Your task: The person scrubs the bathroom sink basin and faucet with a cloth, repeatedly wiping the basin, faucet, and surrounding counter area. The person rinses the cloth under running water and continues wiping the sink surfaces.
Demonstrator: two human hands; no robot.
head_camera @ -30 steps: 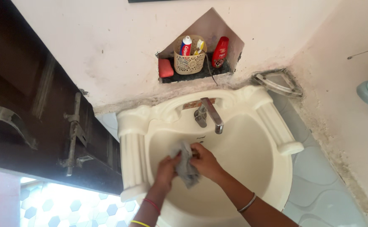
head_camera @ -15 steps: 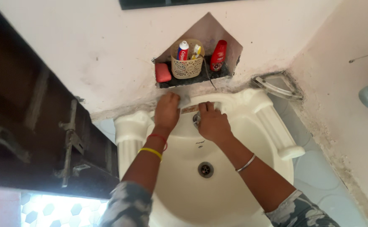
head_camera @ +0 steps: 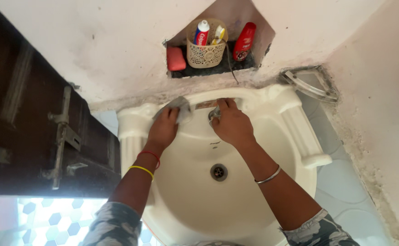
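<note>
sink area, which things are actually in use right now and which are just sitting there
In use: grey cloth under left hand, tap under right hand, sink.
Sitting there: red soap, basket, red bottle, corner rack.

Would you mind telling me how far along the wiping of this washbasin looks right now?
Looks done: the cream ceramic washbasin bowl shows no marks around the metal drain. In hand: the left hand presses a grey cloth on the back rim, while the right hand grips the metal tap. Left: the stained wall edge behind the rim, and the right ledge, which nothing touches now.
</note>
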